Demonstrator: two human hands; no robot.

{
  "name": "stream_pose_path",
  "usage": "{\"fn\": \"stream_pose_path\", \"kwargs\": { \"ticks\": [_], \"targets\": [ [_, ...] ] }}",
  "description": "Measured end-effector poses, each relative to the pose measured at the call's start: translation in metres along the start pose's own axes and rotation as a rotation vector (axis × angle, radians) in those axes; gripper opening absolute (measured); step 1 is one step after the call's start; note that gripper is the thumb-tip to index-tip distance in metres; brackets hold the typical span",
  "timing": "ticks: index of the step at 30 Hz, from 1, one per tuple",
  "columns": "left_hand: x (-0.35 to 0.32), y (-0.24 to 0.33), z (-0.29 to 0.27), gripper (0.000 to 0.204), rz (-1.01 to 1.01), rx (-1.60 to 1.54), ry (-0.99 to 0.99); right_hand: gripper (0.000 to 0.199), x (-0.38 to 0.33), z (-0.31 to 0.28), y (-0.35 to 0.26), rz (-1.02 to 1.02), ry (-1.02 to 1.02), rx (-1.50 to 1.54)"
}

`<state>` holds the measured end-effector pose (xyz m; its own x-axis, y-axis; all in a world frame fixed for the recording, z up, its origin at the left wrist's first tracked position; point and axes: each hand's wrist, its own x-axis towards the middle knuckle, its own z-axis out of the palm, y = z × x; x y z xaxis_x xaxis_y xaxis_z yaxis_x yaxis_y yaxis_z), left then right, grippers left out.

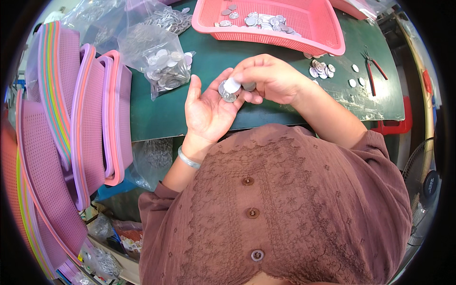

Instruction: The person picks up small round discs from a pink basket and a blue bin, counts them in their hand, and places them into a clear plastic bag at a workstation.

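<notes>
My left hand [207, 110] is turned palm up, thumb stretched away to the side. Silver metal discs [229, 96], coin-like and embossed, lie against its fingers. My right hand [271, 80] comes over from the right, its thumb and fingers closed on discs; a plain pale disc [232, 85] shows at its fingertips and a darker grey disc [249, 86] sits between the fingers. The two hands touch at the fingers, just above the green table [164, 114] near its front edge. The right fingers partly cover the discs, and some left fingertips are hidden.
Ahead stands a pink plastic basket [266, 35] with silver discs inside. Loose discs [322, 70] lie right of it, beside red-handled pliers [374, 73]. Clear bags of discs [166, 66] and metal pieces [166, 20] sit left. Stacked purple and pink baskets [90, 118] line the left side.
</notes>
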<state>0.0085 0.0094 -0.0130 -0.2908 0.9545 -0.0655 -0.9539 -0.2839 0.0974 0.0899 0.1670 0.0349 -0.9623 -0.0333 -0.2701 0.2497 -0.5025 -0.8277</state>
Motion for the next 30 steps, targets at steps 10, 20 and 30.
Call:
{"fn": "stream_pose_path", "kwargs": {
  "ticks": [10, 20, 30],
  "targets": [
    [0.0, -0.004, 0.018, 0.065, 0.056, 0.024, 0.143, 0.02, -0.002, -0.013, 0.006, -0.091, 0.077, 0.228],
    [0.0, -0.001, 0.008, 0.062, 0.023, -0.005, 0.038, 0.032, -0.005, -0.013, 0.005, -0.093, -0.112, 0.493],
    [-0.001, -0.006, 0.011, 0.053, 0.012, 0.059, 0.131, 0.029, -0.01, -0.009, 0.013, -0.193, -0.086, 0.024]
  ]
}}
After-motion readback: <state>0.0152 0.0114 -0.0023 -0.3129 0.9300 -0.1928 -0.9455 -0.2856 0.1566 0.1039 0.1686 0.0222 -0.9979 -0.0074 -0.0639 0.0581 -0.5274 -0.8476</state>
